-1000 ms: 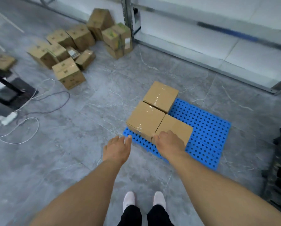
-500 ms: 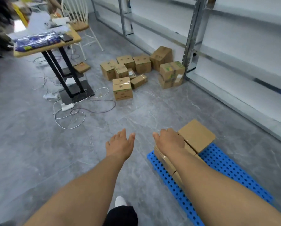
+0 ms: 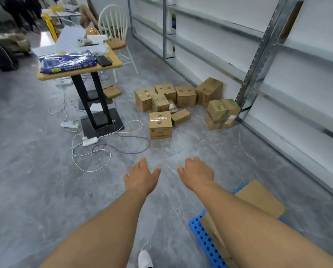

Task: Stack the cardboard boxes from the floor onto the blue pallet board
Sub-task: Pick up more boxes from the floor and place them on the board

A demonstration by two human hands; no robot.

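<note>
Both arms reach forward over the grey floor (image 3: pixel 36 190). The left hand (image 3: pixel 140 177) is spread, fingers relaxed and holding nothing; the right hand (image 3: pixel 197 174) hangs loosely curled, also holding nothing. The blue pallet board (image 3: pixel 204 240) sits at lower right under the right forearm, already carrying cardboard boxes (image 3: pixel 258 198). Ahead, a cluster of loose boxes (image 3: pixel 160 124) lies on the floor by the metal shelving (image 3: pixel 256 60), right of the bench (image 3: pixel 80 71).
</note>
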